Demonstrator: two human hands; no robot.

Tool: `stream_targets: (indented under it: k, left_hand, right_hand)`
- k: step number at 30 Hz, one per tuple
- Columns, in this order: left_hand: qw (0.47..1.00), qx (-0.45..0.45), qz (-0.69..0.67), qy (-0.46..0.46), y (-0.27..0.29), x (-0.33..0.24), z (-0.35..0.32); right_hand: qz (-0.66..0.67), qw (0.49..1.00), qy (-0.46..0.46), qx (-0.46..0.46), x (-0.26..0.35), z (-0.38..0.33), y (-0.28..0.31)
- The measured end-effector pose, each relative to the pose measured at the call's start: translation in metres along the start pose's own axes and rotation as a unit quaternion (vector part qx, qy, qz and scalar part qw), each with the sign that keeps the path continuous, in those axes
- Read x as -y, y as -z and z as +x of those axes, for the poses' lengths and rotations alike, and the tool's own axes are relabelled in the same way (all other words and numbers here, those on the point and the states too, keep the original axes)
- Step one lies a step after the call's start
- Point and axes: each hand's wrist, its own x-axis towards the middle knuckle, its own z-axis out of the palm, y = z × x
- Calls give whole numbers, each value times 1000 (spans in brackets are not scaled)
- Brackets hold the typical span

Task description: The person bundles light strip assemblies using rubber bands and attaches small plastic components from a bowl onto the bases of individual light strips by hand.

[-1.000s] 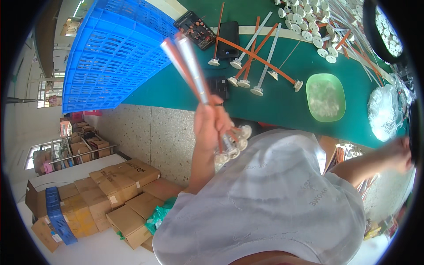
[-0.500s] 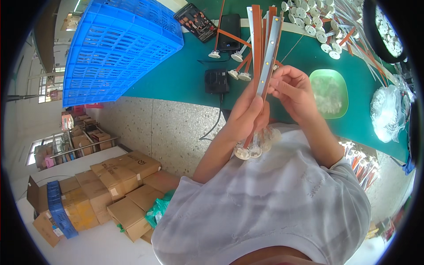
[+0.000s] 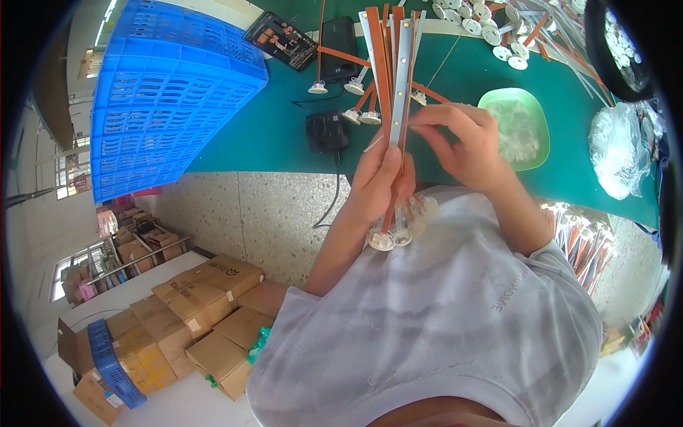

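Observation:
A bundle of LED strips stands upright in front of me, brown and white bars with small yellow LEDs. My left hand is closed around its lower part. Below the fist, round clear-white discs on the strips' ends hang against my shirt. My right hand is at the bundle's right edge, thumb and forefinger pinched together; what lies between them is too small to make out. A thin pale strand sticks out left of my left hand. Beside my right hand sits a light green bowl of fine, clear-whitish pieces.
A blue plastic crate stands on the green table at left. More disc-ended strips are heaped at the back right. A black device with a cable, a dark box and a clear plastic bag lie around; cardboard boxes stand lower left.
The bundle and both hands appear further left in the picture, as does the table, so the view has shifted. My right fingertips have drawn slightly away from the strip's face.

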Motion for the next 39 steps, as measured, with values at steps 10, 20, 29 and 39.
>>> stream_targets:
  k: [10,20,29,39]
  left_hand:
    - [999,-27,-21,-26,0,-3,-3]
    - [998,-49,4,-50,0,5,1]
    - [997,-41,-62,-34,-3,2,1]
    - [993,-2,-116,14,-7,3,1]
  right_hand:
    - [38,998,-47,16,3,-2,3]
    - [265,919,-290,7,11,-13,-14]
    - [85,991,-95,37,9,-6,-8]
    - [-30,960,265,82,20,27,14]
